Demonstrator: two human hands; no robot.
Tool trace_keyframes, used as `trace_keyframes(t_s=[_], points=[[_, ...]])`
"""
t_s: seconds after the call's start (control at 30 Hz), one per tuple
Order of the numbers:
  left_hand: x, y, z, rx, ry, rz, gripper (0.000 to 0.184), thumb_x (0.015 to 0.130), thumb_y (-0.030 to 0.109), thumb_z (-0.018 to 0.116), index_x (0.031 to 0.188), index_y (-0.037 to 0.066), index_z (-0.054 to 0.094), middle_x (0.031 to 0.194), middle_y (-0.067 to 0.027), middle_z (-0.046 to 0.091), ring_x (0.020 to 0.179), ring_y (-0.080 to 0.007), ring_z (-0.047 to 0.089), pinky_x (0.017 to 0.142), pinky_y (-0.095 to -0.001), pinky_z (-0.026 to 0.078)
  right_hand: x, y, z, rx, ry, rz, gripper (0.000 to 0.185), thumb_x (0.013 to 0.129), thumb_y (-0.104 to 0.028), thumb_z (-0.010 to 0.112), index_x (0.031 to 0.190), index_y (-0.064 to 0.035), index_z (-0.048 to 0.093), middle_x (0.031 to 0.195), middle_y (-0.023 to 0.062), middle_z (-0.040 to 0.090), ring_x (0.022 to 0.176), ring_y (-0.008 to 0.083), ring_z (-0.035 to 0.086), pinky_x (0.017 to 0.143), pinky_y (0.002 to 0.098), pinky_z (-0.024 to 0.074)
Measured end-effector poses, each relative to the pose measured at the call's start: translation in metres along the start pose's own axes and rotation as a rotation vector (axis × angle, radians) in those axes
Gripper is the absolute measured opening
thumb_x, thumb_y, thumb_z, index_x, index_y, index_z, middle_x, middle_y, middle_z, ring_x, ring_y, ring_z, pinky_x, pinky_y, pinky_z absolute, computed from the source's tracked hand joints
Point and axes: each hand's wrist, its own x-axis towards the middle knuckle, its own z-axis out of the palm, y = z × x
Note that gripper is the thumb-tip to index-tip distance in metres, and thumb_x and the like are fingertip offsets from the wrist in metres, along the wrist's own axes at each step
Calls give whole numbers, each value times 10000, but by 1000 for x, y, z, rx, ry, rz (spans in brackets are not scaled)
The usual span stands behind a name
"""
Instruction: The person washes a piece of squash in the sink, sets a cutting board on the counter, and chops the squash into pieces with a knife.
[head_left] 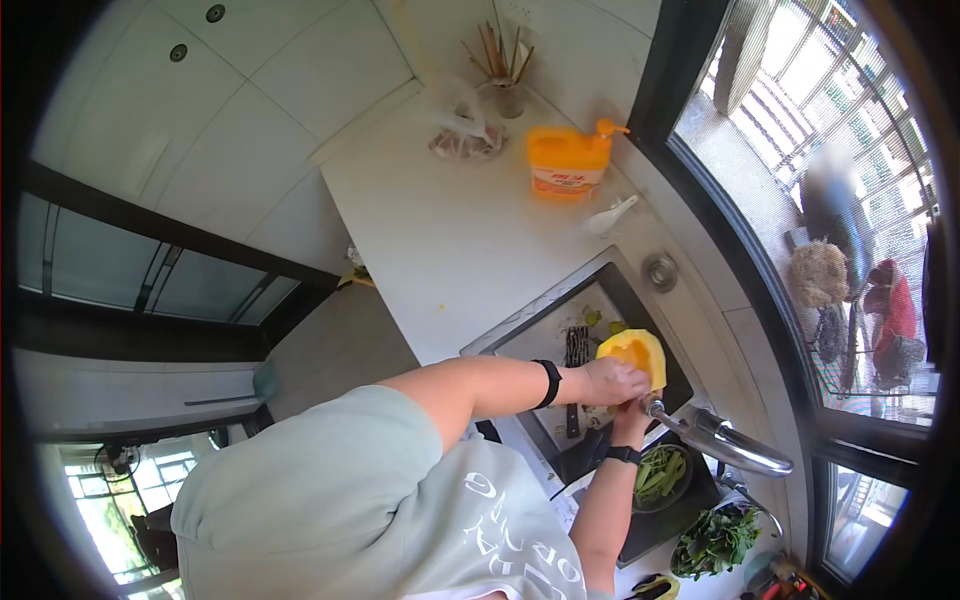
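Note:
A cut pumpkin piece (657, 352) with a yellow rim and a hollowed orange inside is held over the sink (545, 435). My left hand (612, 382) is closed, its curled fingers against the near side of the hollow; what they grip is hidden. Under the pumpkin, my right hand (632, 414) grips its lower side, partly covered by the faucet (720, 440). Beside my left hand, a dark patterned strip (577, 346) and a dark handle (572, 420) lie in the sink among green and yellowish scraps (592, 317).
Cut green vegetables fill a bowl (660, 475) right of my right forearm, with leafy greens (717, 540) beyond. On the counter (400, 260) stand an orange pump jug (567, 163), a white spoon (611, 215), a plastic bag (467, 138) and a chopstick holder (507, 97).

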Motion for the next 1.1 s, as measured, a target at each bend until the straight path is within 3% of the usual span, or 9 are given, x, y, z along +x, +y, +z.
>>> trace_keyframes(t_s=[0.13, 0.2, 0.3, 0.47, 0.63, 0.7, 0.87, 0.93, 1.1], points=[[-5, -4, -13, 56, -215, -63, 341, 690, 391, 726, 837, 107, 607, 805, -54, 618, 756, -254, 641, 659, -359, 527, 5, 0, -8, 29, 78, 20, 322, 933, -196, 619, 1209, -47, 547, 1129, 103, 634, 994, 237, 651, 836, 372, 558], [-10, -9, -43, 17, -268, -344, 502, 674, 456, 746, 1014, 99, 650, 1074, -118, 623, 1047, -305, 596, 911, -432, 471, 5, 4, -14, 8, 87, -33, 331, 934, -194, 616, 1219, -42, 543, 1142, 105, 632, 1008, 248, 650, 855, 377, 556], [-56, -59, -75, 44, 84, -351, 823, 703, 479, 747, 1423, 200, 461, 1514, -200, 288, 1392, -425, 249, 1106, -588, 211, 5, 14, -28, -46, 230, -26, 308, 922, -122, 607, 1211, -33, 549, 1148, 100, 620, 1014, 274, 646, 829, 417, 569], [-225, -153, -135, 451, 209, -788, 711, 807, 215, 705, 1436, 85, 398, 1470, -215, 367, 1399, -375, 276, 1146, -523, 197, -1, 18, -46, 35, 415, -16, 299, 884, -23, 606, 1180, -31, 564, 1116, 97, 622, 993, 278, 655, 792, 433, 584], [-339, -150, -126, 654, 170, -1224, 793, 872, 318, 623, 1490, 3, 238, 1557, -241, 183, 1455, -384, 143, 1174, -511, 118, -24, 18, -40, -71, 444, 10, 302, 926, -81, 600, 1220, -52, 535, 1155, 100, 626, 1016, 269, 656, 817, 414, 582], [-281, -120, -101, 647, 75, -1346, 837, 880, 367, 600, 1504, -1, 180, 1571, -249, 123, 1468, -378, 92, 1181, -503, 87, -32, 16, -34, -72, 451, 10, 301, 946, -74, 562, 1244, -56, 520, 1212, 101, 597, 1077, 276, 629, 874, 433, 560], [-102, -50, -22, -186, -396, -688, 797, 811, 383, 689, 1469, 101, 340, 1517, -164, 317, 1437, -370, 202, 1172, -471, 168, -43, 23, -25, -40, 415, -21, 319, 967, -52, 504, 1286, -57, 489, 1269, 110, 562, 1138, 288, 597, 931, 444, 529], [-97, -37, 33, -169, -69, -395, 696, 799, 365, 696, 1394, 95, 456, 1438, -166, 416, 1394, -372, 288, 1145, -489, 225, -39, 18, -22, -17, 416, -19, 339, 968, -47, 499, 1307, -56, 474, 1277, 112, 559, 1143, 294, 596, 930, 447, 530], [-130, -112, -76, 25, 464, -526, 607, 763, 176, 703, 1331, 92, 506, 1388, -186, 447, 1352, -403, 338, 1124, -514, 249, -43, 3, -29, -66, 404, -48, 378, 954, -34, 509, 1327, -67, 452, 1266, 117, 559, 1126, 294, 604, 897, 445, 553]])
